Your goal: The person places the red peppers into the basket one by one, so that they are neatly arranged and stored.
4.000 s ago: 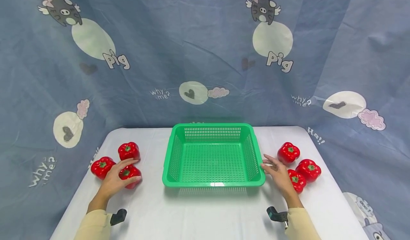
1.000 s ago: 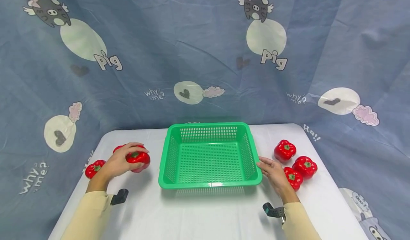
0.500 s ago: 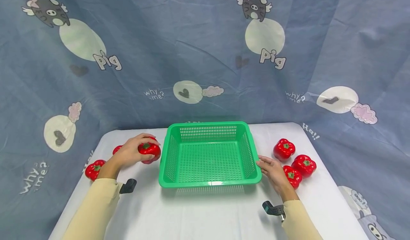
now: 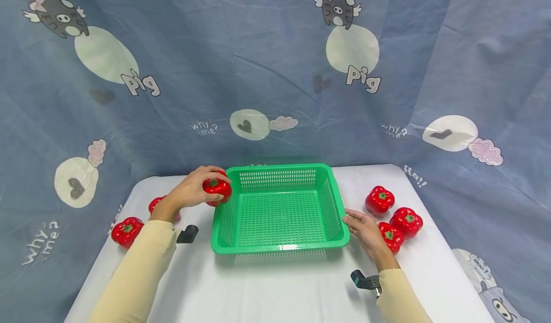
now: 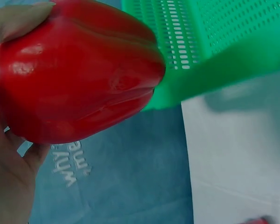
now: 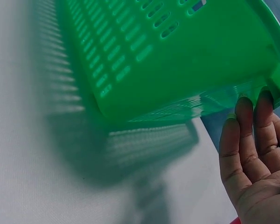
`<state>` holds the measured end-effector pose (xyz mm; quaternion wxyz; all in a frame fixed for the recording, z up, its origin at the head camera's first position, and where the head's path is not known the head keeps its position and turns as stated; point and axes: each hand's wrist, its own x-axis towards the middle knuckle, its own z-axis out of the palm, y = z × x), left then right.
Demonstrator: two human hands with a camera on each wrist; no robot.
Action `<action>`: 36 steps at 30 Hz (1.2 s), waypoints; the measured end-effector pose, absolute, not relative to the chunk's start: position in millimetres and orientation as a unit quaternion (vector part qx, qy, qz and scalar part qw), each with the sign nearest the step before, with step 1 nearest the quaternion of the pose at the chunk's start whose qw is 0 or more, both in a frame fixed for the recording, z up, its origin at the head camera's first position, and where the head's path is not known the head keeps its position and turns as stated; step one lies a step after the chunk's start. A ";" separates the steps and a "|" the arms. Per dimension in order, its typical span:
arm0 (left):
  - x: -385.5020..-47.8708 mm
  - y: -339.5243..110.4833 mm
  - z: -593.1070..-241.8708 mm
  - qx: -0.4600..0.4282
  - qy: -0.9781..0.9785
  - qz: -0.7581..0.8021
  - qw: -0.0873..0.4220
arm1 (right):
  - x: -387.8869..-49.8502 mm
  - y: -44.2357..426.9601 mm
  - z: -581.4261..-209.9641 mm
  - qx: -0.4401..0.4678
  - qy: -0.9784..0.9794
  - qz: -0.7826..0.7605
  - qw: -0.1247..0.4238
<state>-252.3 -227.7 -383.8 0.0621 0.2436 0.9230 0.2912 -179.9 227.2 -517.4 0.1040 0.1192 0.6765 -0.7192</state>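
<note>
My left hand (image 4: 193,188) grips a glossy red bell pepper (image 4: 217,190) with a green stem, fingers over its far side and thumb at the near side. The pepper is at the upper left rim of a green plastic basket (image 4: 280,247); in the left wrist view the pepper (image 5: 84,70) overlaps the basket's edge and hides part of it. My right hand (image 4: 366,231) is at the basket's right side. In the right wrist view its fingertips, on fairly straight fingers, touch the basket (image 6: 214,60) below the rim; the thumb is not clearly seen there.
Two red peppers lie on the left: one (image 4: 127,231) near the table edge, another (image 4: 156,203) partly behind my left forearm. On the right sit three more peppers, one (image 4: 380,200) behind the others. A blue printed cloth (image 4: 275,64) hangs behind the white table (image 4: 258,289).
My left hand has taken hold of the pepper at the left, lifted it and carried it rightward and away to the basket's rim. My right hand stays at the basket's right side.
</note>
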 end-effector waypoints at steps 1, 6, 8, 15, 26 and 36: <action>-254.4 -224.9 -383.0 0.246 0.922 0.292 0.065 | -180.0 227.3 -517.5 0.119 0.678 -0.718 0.104; -266.1 -211.5 -380.9 0.252 0.920 0.291 0.076 | -180.9 227.0 -516.3 0.124 0.682 -0.714 0.102; -271.1 -206.4 -380.9 0.258 0.921 0.283 0.074 | -181.3 226.8 -515.7 0.126 0.680 -0.716 0.099; -284.9 -189.9 -383.0 0.264 0.924 0.262 0.085 | -182.1 227.6 -516.2 0.115 0.677 -0.720 0.099; -304.2 -162.7 -394.2 0.278 0.922 0.247 0.105 | -182.3 228.4 -519.1 0.115 0.681 -0.716 0.099; -314.8 -151.7 -412.4 0.272 0.922 0.245 0.128 | -183.2 229.2 -520.9 0.114 0.680 -0.717 0.097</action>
